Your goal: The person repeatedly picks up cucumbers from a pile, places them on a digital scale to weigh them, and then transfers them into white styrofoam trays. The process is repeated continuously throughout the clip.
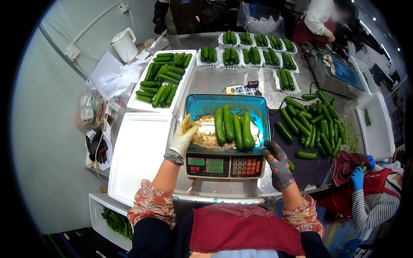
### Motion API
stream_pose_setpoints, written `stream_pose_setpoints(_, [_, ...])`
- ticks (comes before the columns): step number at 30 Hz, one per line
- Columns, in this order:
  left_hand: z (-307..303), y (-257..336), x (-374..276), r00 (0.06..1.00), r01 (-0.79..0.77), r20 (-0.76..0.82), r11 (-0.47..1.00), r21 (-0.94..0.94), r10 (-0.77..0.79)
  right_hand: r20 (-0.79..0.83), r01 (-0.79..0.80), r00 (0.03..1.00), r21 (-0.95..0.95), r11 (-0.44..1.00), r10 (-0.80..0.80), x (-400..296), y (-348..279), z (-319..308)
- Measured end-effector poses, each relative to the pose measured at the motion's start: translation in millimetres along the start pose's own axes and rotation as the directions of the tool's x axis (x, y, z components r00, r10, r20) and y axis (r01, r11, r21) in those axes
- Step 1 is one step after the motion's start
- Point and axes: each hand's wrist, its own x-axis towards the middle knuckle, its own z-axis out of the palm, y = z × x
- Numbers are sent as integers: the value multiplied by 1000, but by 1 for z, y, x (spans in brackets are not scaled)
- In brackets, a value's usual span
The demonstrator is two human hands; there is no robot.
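Observation:
In front of me stands a digital weighing scale (225, 166) with a worn blue pan (200, 103) and lit green displays. Several small cucumbers (228, 124) lie side by side lengthwise on the pan, right of its middle. My left hand (182, 137), in a whitish glove with yellowed fingers, is over the pan's left edge, fingers apart, holding nothing. At the pan's lower right corner is my right hand (280, 164), in a dark grey patterned glove. Its fingers are loosely spread with nothing visible in them; whether they touch the rim is unclear.
A cucumber heap (313, 122) lies on dark cloth to the right. Netted cucumber bundles (251, 56) stand in rows at the back. Left are a foam box of cucumbers (167, 80) and a white foam lid or box (138, 154). A co-worker's blue-gloved hand (356, 177) is at right.

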Motion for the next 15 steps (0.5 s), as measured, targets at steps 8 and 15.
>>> stream_pose_setpoints(8, [-43, -7, -20, 998, 8, -64, 999, -41, -10, -24, -16, 999, 243, 970, 23, -7, 24, -21])
stream_pose_setpoints(15, [-48, 5, -29, 995, -19, -101, 999, -51, 14, -93, -72, 991, 275, 959, 101, 0, 1, -11])
